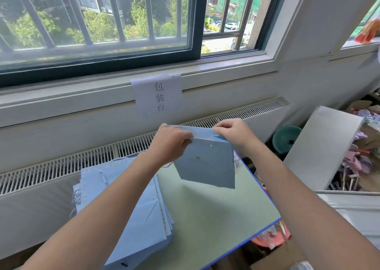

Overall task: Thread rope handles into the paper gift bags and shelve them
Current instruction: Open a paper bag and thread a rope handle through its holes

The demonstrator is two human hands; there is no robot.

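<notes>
A light blue paper gift bag (207, 162) hangs tilted in the air above the table, its mouth partly open at the top. My left hand (170, 144) grips the bag's upper left rim. My right hand (232, 132) pinches the upper right rim. A small hole shows near the top of the bag's front face. A stack of flat blue bags (127, 208) with blue-and-white rope handles (103, 177) lies on the left of the table, partly under my left forearm.
The pale green table (216, 218) has a blue edge and stands against a radiator grille below a window. A paper sign (158, 95) hangs from the sill. At right stand a white board (320, 146), a green basin (286, 139) and cluttered scraps.
</notes>
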